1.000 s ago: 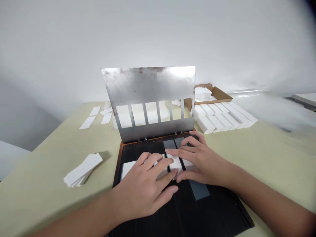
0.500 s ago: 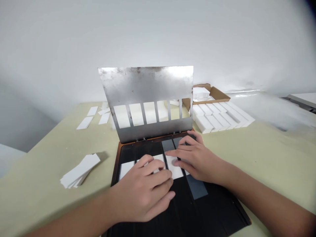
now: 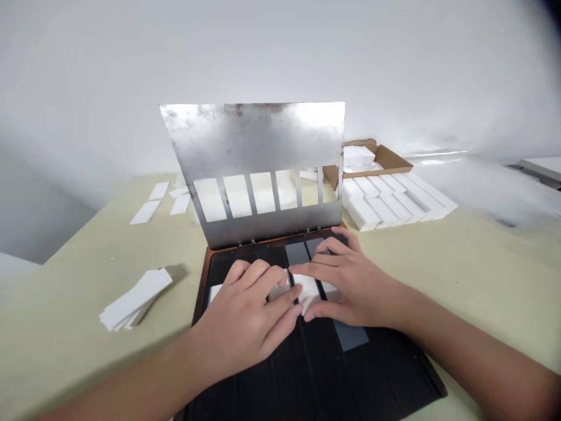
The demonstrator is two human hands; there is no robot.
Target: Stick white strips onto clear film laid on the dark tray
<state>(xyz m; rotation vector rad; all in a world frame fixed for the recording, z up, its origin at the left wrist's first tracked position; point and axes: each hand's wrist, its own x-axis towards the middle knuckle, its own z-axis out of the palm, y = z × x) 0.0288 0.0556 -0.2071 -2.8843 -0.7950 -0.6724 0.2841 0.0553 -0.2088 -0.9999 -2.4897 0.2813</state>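
Just one head-worn cam here, looking forward and down from the person's head, really close over the left hand (image 3: 243,318) and right hand (image 3: 350,286) at lower center, with the tabletop (image 3: 79,292) spreading out behind and a white backdrop (image 3: 280,52) filling the top.

One left hand (image 3: 243,313) and one right hand (image 3: 350,289) are resting on about four white strips (image 3: 307,290), and one black tray (image 3: 315,374) is lying beneath them, showing three grey patches (image 3: 297,252). One metal plate (image 3: 252,140) is standing behind with six slots. About five loose strips (image 3: 146,211) are lying to the left beside one stack (image 3: 134,298), while one cardboard box (image 3: 390,158) and many white bars (image 3: 385,204), too many to count, are sitting to the right.
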